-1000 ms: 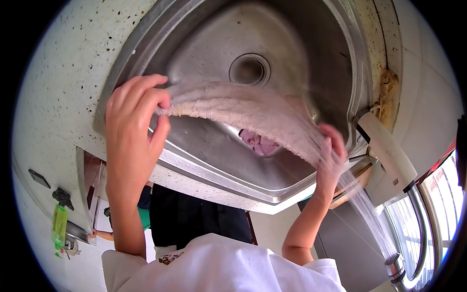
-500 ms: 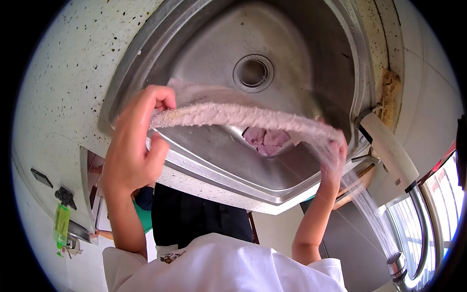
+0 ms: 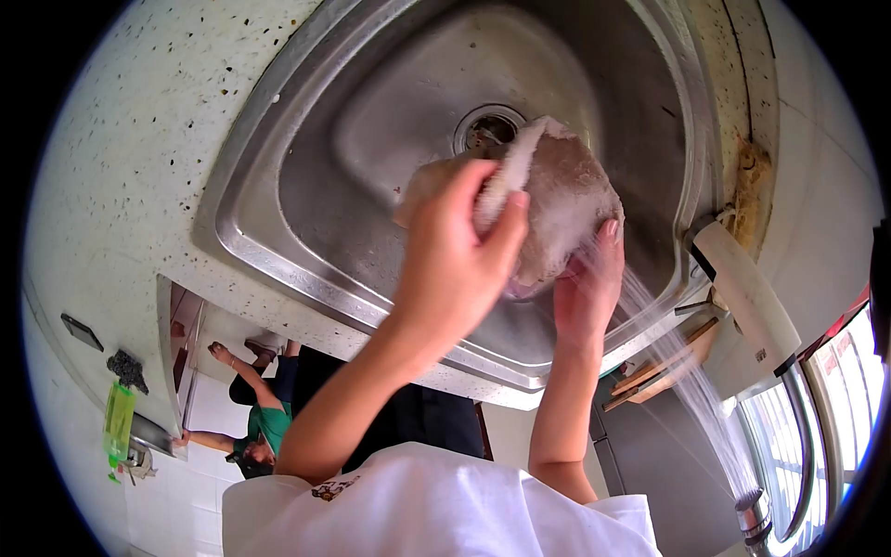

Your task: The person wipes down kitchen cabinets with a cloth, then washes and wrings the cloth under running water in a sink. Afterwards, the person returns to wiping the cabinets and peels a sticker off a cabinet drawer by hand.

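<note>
My left hand (image 3: pixel 455 246) pinches the folded edge of a wet, pinkish-white fuzzy cloth (image 3: pixel 571 186) between thumb and fingers. The cloth hangs bunched over the steel sink (image 3: pixel 371 121), its upper end partly covering the drain (image 3: pixel 483 121). At the cloth's lower right side is my right hand (image 3: pixel 589 288), fingers curled behind and around it. Water from a spray head (image 3: pixel 752 506) streams onto the right hand and cloth. Just below the cloth, a sliver of a mauve cloth (image 3: pixel 522 290) shows; the rest is hidden.
A white tap (image 3: pixel 747 292) stands by the right rim. Wooden boards (image 3: pixel 664 367) lie below it. On the left are a green bottle (image 3: pixel 118 418), a dark scouring pad (image 3: pixel 125 369) and a black flat object (image 3: pixel 82 331). A person in green (image 3: pixel 269 422) is at lower left.
My left hand has moved right, up to my right hand. The cloth, stretched wide between both hands before, is now gathered together over the sink's middle. More of the person in green shows.
</note>
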`<state>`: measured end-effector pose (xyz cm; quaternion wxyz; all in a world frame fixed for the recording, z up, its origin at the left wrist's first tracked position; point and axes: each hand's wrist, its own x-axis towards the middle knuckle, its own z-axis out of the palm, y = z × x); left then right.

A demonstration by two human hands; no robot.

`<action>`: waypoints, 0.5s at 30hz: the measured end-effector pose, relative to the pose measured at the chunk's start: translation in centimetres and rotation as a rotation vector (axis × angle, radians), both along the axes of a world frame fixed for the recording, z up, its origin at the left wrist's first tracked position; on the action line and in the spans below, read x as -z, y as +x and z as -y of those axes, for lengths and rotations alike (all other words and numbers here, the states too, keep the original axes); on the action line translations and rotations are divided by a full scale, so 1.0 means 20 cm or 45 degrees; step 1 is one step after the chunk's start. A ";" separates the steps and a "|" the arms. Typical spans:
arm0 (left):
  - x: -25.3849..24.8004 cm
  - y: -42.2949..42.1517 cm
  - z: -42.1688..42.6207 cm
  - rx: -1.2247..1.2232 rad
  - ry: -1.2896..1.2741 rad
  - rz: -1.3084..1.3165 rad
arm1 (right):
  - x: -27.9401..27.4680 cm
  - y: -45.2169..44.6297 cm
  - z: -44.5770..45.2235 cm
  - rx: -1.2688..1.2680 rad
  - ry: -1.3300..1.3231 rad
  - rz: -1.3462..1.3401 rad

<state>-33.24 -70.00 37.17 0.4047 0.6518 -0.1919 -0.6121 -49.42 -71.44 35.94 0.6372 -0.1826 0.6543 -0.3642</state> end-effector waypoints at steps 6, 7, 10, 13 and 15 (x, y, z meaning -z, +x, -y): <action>0.00 -0.25 0.03 0.114 -0.236 0.094 | -0.02 0.03 -0.03 0.195 -0.001 0.759; 0.00 -0.27 0.02 0.149 -0.279 0.077 | -0.08 0.09 -0.02 0.367 0.089 0.543; 0.03 -0.28 -0.04 0.273 -0.332 -0.039 | 0.03 0.01 -0.09 0.145 0.003 0.113; 0.06 -0.24 -0.14 0.195 -0.191 -0.388 | 0.05 -0.01 -0.10 0.365 0.110 0.256; 0.08 -0.20 -0.19 0.092 0.201 -0.410 | 0.05 0.05 -0.07 0.412 -0.056 0.270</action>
